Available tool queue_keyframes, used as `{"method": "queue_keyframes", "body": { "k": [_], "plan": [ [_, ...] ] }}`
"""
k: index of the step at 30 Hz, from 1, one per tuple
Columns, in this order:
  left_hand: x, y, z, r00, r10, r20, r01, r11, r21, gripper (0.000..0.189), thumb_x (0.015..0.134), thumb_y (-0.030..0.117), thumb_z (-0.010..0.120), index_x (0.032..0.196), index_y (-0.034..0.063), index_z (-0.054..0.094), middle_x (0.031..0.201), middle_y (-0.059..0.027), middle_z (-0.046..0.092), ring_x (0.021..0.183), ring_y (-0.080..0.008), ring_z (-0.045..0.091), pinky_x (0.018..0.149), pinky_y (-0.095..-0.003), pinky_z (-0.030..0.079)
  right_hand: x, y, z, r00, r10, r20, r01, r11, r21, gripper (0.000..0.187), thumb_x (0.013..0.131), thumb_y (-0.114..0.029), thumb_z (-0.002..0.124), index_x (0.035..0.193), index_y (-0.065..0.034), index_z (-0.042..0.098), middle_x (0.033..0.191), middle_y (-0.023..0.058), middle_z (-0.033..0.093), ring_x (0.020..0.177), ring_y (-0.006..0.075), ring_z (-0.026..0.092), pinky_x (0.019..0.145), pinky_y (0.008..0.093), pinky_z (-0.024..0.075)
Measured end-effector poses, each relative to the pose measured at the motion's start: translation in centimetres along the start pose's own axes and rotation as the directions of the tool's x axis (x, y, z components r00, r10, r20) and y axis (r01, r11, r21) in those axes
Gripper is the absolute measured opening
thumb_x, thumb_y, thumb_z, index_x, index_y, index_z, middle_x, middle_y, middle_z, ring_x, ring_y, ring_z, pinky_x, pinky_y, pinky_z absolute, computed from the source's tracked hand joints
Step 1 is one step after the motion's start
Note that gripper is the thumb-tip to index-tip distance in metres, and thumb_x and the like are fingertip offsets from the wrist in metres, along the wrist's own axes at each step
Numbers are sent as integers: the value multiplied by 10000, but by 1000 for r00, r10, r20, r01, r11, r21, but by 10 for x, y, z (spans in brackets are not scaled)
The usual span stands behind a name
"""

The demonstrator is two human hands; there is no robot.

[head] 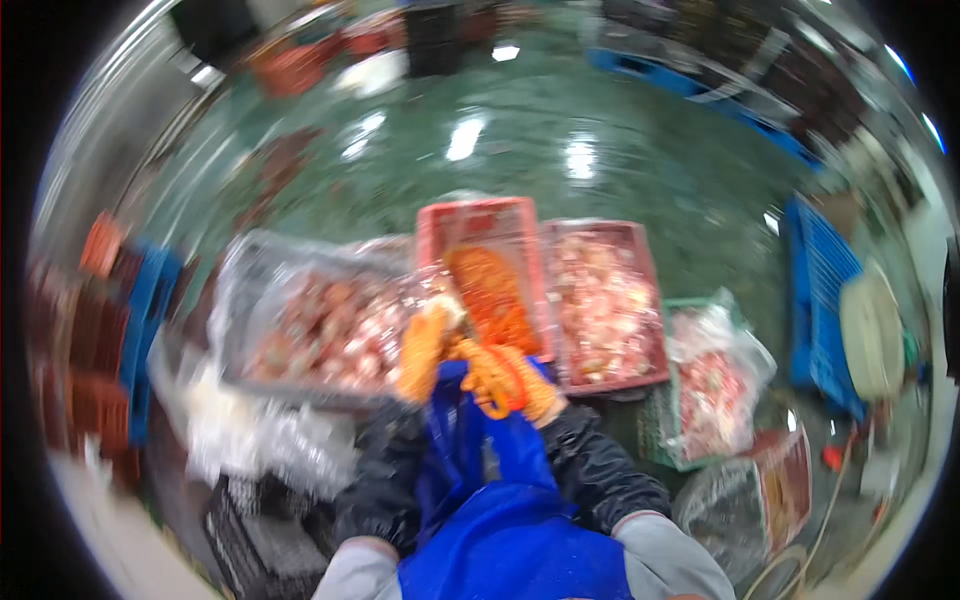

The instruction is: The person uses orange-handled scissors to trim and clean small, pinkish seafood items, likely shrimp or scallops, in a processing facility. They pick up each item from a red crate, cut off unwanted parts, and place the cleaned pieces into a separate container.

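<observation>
My left hand point(421, 351), in an orange textured glove, is closed on a small whitish-pink raw piece point(447, 306). Also gloved in orange, my right hand point(529, 381) grips orange-handled scissors point(511, 379), whose blades point towards that piece but are blurred. Both hands meet above the near edge of a pink plastic crate point(481, 217) with a heap of bright orange, soft-looking matter point(495, 296). To the left, a grey plastic-lined crate point(251, 259) holds many pinkish raw pieces point(337, 330). A dark red crate point(651, 300) of pale pink pieces point(600, 307) adjoins on the right.
A green crate point(656, 435) with bagged pink pieces point(716, 397) stands further right, near a tipped lined basket point(784, 487). Clear plastic sheeting point(270, 435) lies at lower left. Blue pallets point(154, 330) flank the wet green floor point(405, 180). A hose point(829, 502) runs at right.
</observation>
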State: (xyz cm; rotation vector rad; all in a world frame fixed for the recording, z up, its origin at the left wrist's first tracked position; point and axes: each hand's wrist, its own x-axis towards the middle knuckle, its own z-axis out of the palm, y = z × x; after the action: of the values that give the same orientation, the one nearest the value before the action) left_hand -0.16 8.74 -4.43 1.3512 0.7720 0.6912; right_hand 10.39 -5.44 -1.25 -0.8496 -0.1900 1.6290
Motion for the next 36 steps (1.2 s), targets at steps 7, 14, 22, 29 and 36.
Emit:
{"method": "queue_keyframes", "body": {
  "k": [7, 14, 22, 29, 36],
  "plan": [
    [49, -35, -72, 997, 63, -43, -35, 881, 472, 350, 814, 196, 615, 1069, 1, 475, 979, -88, 514, 864, -200, 506, 735, -292, 429, -9, 18, -56, 860, -387, -333, 506, 732, 457, 204, 836, -186, 590, 949, -24, 536, 796, 124, 593, 661, 224, 570, 574, 340, 484],
    [48, -103, -127, 999, 44, 23, -15, -189, 982, 725, 699, 342, 599, 1281, 16, 318, 1242, -239, 416, 1181, -329, 391, 951, -370, 358, -48, 32, -82, 874, -303, -380, 454, 788, 416, 313, 842, -194, 587, 1116, -51, 533, 949, 167, 604, 763, 246, 612, 684, 371, 520],
    [113, -173, -238, 930, 94, 355, -347, -89, 934, 327, 687, 158, 653, 965, 58, 513, 821, -186, 574, 751, -324, 568, 704, -422, 466, -44, 29, -72, 848, -299, -438, 471, 804, 364, 291, 804, -237, 639, 1027, -72, 553, 846, 158, 612, 645, 241, 597, 608, 397, 519],
    [103, -123, -137, 881, -17, 473, -473, -35, 880, 425, 822, 226, 505, 1215, 90, 420, 755, -96, 580, 588, -248, 560, 520, -376, 464, -43, 31, -77, 900, -273, -341, 404, 814, 417, 302, 828, -236, 606, 1057, -45, 561, 851, 143, 611, 649, 211, 607, 608, 329, 516],
    [67, -98, -93, 962, -85, 258, -259, 2, 966, 292, 698, 136, 553, 973, 41, 575, 759, -158, 595, 717, -320, 591, 580, -454, 461, -84, 22, -60, 834, -402, -378, 487, 859, 161, 421, 918, -295, 405, 1204, 9, 458, 988, 163, 560, 854, 222, 556, 776, 336, 464]
  ]
}}
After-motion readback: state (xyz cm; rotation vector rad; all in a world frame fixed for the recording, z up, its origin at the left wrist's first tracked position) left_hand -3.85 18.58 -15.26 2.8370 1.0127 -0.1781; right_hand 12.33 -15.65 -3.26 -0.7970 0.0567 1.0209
